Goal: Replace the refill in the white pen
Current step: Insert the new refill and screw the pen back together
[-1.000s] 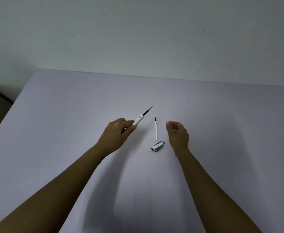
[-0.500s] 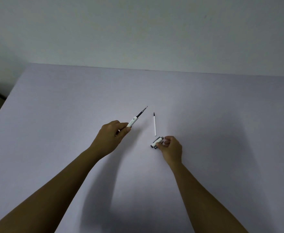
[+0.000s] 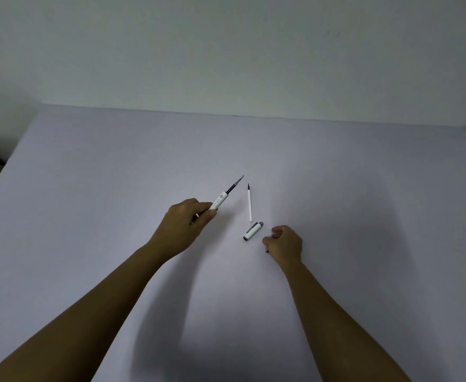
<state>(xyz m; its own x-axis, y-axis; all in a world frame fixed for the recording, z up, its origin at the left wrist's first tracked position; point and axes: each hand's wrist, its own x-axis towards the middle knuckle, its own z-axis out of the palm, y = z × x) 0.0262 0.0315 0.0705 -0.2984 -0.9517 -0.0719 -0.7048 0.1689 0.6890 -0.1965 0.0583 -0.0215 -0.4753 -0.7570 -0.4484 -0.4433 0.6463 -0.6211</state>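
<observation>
Above the table, left hand (image 3: 183, 227) grips white pen (image 3: 221, 201); right hand (image 3: 284, 244) curled

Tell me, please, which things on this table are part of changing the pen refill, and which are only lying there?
Part of the job:
- white pen barrel with a dark refill sticking out, held in the left hand
- loose white refill on the table
- pen cap on the table
- small dark piece, hard to identify, in the right hand

Only lying about:
- nothing visible
</observation>
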